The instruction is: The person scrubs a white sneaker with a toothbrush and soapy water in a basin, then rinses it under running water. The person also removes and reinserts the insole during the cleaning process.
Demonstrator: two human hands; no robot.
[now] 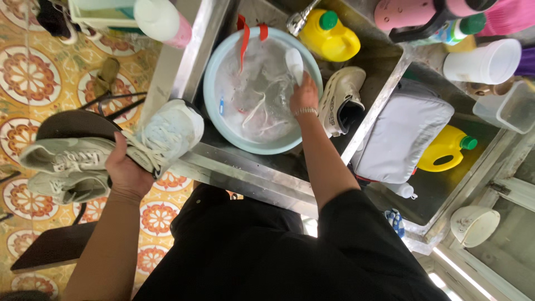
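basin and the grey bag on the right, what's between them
A white clog shoe lies between the basin and the grey bag, seen in the head view.

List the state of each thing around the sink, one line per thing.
left hand: gripping a pale sneaker, sole side toward the sink.
right hand: holding a white brush over the basin.
basin: holds soapy water and soaking laundry.
yellow jug: upright, green cap on.
white clog: lying in the sink, empty.
two sneakers: resting on the chair.

A yellow jug with green cap (329, 36) stands in the sink; another yellow jug (446, 149) lies beside a grey pouch (401, 134).
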